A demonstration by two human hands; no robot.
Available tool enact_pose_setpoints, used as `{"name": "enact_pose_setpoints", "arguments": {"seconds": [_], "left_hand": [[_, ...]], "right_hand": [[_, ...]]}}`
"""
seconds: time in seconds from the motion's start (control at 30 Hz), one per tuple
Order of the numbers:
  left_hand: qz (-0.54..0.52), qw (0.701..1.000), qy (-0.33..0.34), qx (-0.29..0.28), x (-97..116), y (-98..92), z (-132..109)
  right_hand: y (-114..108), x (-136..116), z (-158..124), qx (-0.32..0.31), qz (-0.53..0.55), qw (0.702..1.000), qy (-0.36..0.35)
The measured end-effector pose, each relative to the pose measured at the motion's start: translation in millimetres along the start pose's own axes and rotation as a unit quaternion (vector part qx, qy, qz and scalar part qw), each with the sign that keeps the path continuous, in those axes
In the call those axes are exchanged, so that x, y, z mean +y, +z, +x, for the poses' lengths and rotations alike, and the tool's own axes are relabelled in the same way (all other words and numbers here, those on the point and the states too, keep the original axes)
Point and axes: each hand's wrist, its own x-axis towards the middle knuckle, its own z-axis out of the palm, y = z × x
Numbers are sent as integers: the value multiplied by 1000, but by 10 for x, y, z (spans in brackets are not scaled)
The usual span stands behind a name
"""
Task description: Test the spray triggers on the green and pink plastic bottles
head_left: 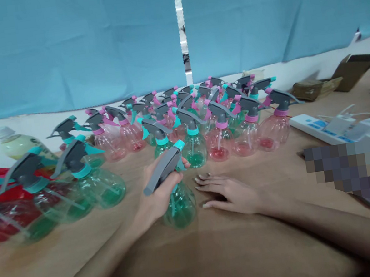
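My left hand (164, 185) is wrapped round the neck and grey trigger head of a clear green spray bottle (180, 208). The bottle stands nearly upright at the middle of the table, its turquoise nozzle pointing away to the right. Some fingers are hidden behind the head. To the right of this bottle, my right hand (232, 193) rests palm down on the brown tabletop, fingers stretched out and holding nothing. Just beyond its fingertips stand another green spray bottle (195, 148) and a pink spray bottle (219, 146).
Many more pink and green spray bottles crowd the back. Several green ones, including a spray bottle (106, 188), stand at left near red plastic. A capped bottle (22, 145) is behind them. On the right are a white power strip (317, 126) with plugs and an open cardboard box (351, 71).
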Motion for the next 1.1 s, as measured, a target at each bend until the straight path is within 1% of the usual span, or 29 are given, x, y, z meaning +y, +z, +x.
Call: {"name": "enact_pose_setpoints", "arguments": {"seconds": [0.17,0.37,0.5,0.67,0.77,0.9,1.1], "left_hand": [[16,1000,-9,12,49,-4,-1],[14,1000,-3,13,67,4,9],[18,1000,-12,15,46,24,5],[40,998,-9,42,-2,59,-31],[37,998,-6,46,-20,63,-32],[35,998,6,49,-20,59,-18],[38,998,9,48,-5,63,-25]], "right_hand": [[2,-2,-1,2,2,1000,1],[-3,-11,-6,10,10,1000,0],[4,-16,-2,8,-13,1000,-1],[34,-12,6,12,-34,999,-3],[22,-32,17,10,-31,999,1],[-65,-134,48,5,-11,1000,22],[-186,-395,120,11,24,996,79]]}}
